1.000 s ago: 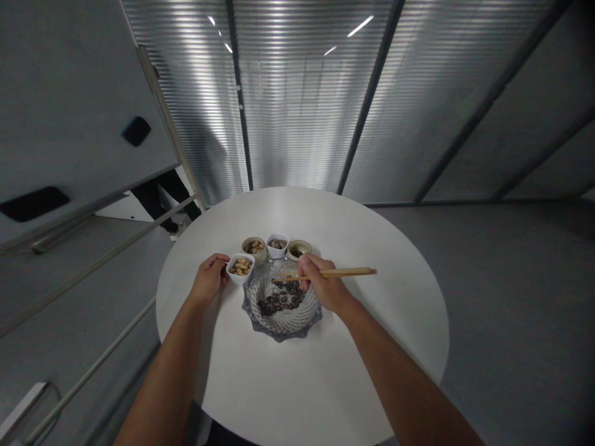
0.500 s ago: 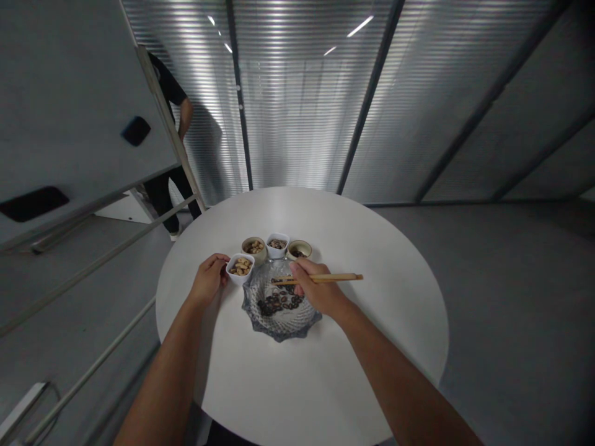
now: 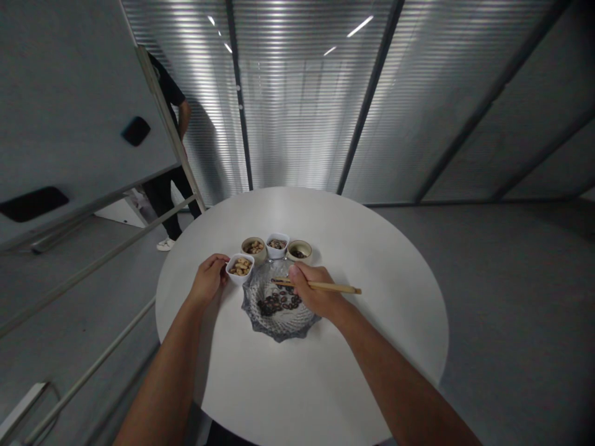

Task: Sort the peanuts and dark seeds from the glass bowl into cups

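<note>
My left hand grips the side of a small white square bowl of pale peanuts at the near left of the group. My right hand holds wooden chopsticks, their tips over a cut-glass dish of dark beans. The chopstick tips are close to the beans, but contact cannot be told. Behind the dish stand a tan bowl of nuts, a white square bowl of mixed nuts and a beige bowl of dark beans.
Everything stands on a round white table, with grey floor around it. A person stands at the far left behind a tilted white panel. Metal rails run along the left, and ribbed translucent panels fill the back.
My right hand has moved lower and nearer the dish's middle, with the chopsticks swung inward. The person at the far left now shows more fully. My left hand stays on the bowl.
</note>
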Demonstrator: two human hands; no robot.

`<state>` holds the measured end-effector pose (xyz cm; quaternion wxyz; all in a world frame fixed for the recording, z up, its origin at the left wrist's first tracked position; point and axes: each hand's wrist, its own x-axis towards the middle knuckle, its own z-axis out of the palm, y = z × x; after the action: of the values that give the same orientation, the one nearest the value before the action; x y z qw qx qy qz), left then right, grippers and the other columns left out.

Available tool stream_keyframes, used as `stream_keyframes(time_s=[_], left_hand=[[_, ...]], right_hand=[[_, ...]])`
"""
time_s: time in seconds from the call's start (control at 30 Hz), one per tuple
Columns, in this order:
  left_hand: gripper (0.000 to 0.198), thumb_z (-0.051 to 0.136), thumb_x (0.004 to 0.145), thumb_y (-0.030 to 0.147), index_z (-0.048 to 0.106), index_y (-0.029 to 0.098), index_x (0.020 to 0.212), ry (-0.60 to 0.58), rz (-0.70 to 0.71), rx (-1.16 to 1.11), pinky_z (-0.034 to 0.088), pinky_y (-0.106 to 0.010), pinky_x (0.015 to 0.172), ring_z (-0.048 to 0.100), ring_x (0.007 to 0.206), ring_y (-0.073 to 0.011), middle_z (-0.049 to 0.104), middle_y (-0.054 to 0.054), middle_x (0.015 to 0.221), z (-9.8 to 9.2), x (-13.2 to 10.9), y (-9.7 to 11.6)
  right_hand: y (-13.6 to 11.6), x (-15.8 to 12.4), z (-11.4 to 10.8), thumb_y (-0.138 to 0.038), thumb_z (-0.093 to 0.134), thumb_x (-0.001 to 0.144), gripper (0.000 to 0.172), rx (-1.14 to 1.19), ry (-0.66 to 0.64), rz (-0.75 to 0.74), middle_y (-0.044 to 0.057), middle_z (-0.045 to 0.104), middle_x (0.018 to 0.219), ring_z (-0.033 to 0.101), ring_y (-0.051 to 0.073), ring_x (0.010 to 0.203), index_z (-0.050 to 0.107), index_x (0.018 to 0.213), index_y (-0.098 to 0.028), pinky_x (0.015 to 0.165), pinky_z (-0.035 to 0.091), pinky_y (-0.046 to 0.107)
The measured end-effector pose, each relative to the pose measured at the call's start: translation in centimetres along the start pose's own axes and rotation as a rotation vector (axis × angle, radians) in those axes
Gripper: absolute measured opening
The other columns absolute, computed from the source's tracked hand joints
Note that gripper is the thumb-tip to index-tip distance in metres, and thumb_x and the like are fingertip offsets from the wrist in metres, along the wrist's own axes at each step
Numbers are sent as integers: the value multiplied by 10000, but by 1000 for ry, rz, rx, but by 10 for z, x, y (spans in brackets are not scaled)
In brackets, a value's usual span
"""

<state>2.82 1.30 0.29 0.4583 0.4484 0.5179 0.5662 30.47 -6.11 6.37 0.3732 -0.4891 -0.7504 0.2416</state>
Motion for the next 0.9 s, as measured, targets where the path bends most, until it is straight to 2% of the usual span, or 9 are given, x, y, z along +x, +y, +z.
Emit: stream_keyframes(time_s=[0.23, 0.4, 0.5, 0.6, 0.73, 0.9], left_hand=[[195, 654, 732, 357, 662, 170, 789, -1, -6, 15, 311, -236, 398, 444, 412, -109, 544, 25, 541, 0, -1, 0], [204, 655, 724, 362, 653, 170, 793, 6, -11, 13, 304, -235, 398, 443, 410, -111, 544, 27, 534, -1, -1, 1], [208, 652, 730, 366, 651, 169, 793, -5, -3, 23, 309, -236, 403, 448, 413, -114, 547, 25, 531, -1, 0, 1], [203, 649, 728, 364, 650, 170, 789, -13, 0, 23, 305, -237, 402, 446, 414, -112, 553, 23, 538, -2, 1, 0], [197, 640, 728, 363, 649, 174, 785, -2, -2, 19, 289, -237, 394, 433, 400, -108, 531, 32, 519, -3, 1, -2], [203, 646, 719, 367, 648, 174, 781, 4, 6, 25, 280, -241, 392, 428, 392, -110, 511, 38, 505, -4, 1, -2]], right_hand=[[1, 2, 3, -441, 402, 1051, 410, 2, 2, -14, 20, 598, 607, 579, 179, 582, 481, 702, -243, 573, 385, 310], [6, 2, 5, -497, 331, 1062, 471, 52, 92, -44, 18, 615, 596, 604, 184, 574, 533, 727, -235, 593, 439, 313], [10, 1, 3, -546, 314, 1062, 526, 126, 189, -54, 6, 614, 572, 607, 169, 549, 548, 709, -234, 572, 455, 295], [13, 2, -3, -580, 325, 1054, 546, 206, 368, -66, -7, 588, 545, 613, 165, 544, 557, 699, -237, 561, 467, 283], [16, 6, -13, -568, 343, 1057, 528, 271, 582, -59, -32, 518, 501, 545, 151, 475, 548, 701, -237, 529, 452, 278], [17, 11, -21, -548, 400, 1046, 479, 289, 637, -46, -30, 520, 535, 555, 153, 511, 531, 711, -231, 549, 453, 281]])
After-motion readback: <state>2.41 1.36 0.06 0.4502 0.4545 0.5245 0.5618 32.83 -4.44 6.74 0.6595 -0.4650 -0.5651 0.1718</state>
